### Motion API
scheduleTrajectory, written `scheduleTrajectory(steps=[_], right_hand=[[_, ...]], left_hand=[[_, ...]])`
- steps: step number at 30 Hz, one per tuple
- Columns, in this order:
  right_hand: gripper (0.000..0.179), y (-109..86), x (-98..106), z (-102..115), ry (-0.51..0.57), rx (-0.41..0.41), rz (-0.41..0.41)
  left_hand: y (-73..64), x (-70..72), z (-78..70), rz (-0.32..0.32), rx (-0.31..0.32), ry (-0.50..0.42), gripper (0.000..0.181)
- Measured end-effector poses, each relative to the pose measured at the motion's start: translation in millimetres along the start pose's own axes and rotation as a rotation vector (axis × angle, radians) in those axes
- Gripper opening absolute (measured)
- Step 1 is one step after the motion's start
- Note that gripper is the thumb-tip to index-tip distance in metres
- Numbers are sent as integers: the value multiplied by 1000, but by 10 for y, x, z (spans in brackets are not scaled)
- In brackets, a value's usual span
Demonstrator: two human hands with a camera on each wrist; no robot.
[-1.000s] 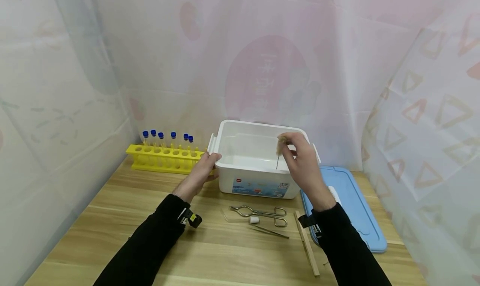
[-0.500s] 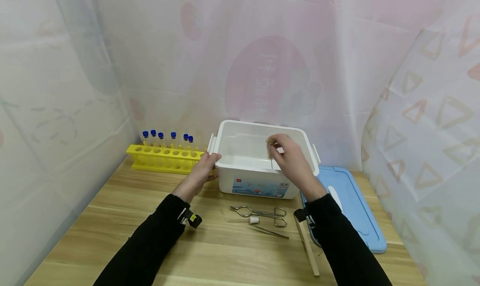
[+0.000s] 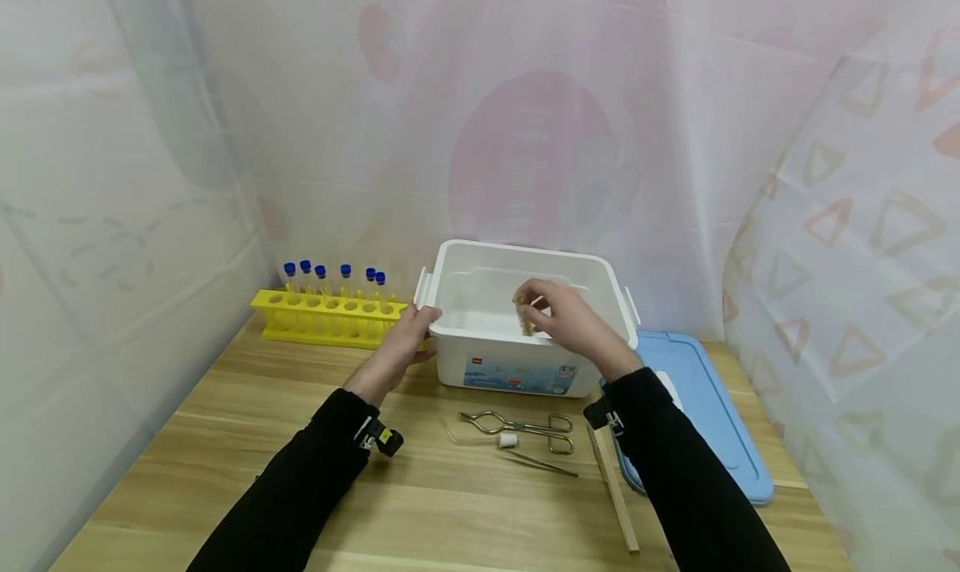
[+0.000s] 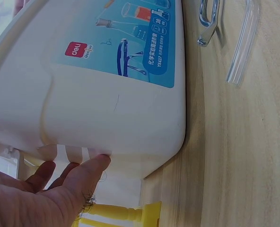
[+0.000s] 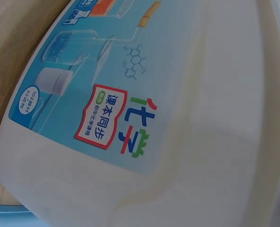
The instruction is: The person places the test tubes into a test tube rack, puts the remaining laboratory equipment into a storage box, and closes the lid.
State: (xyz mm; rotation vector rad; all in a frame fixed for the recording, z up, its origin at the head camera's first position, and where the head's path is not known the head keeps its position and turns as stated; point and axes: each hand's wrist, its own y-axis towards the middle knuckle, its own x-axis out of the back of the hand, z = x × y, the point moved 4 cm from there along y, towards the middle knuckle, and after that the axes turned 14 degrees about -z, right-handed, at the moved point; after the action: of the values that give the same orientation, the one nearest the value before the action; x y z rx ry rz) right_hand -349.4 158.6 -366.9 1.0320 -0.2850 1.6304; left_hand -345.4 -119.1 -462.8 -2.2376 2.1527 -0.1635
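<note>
A white plastic storage box with a blue label stands at the back middle of the table, its top uncovered. My left hand holds it by the left end, thumb at the rim and fingers below against the side wall. Over the box's opening, my right hand pinches a test tube brush with tan bristles. The brush points down into the box, and its lower end is hidden behind the front rim. In the right wrist view only the box front fills the picture; the brush is not visible there.
Left of the box, a yellow rack carries several blue-capped test tubes. In front lie metal crucible tongs, tweezers, a bent clear tube, a small white cylinder and a wooden strip. A blue lid lies right.
My right hand has moved left and slightly lower over the box with the brush, whose wire has dropped behind the front rim. The left hand stays at the box's left end.
</note>
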Motion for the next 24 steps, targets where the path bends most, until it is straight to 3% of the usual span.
scheduleTrajectory(steps=[7,24], right_hand=[[19,38,-73,-10,33,-15,141],[19,169,-213,-157,26,-35,290]], left_hand=[[-14,0,-15,5,-6,0,84],[-1,6,0,-4,5,-6,81]])
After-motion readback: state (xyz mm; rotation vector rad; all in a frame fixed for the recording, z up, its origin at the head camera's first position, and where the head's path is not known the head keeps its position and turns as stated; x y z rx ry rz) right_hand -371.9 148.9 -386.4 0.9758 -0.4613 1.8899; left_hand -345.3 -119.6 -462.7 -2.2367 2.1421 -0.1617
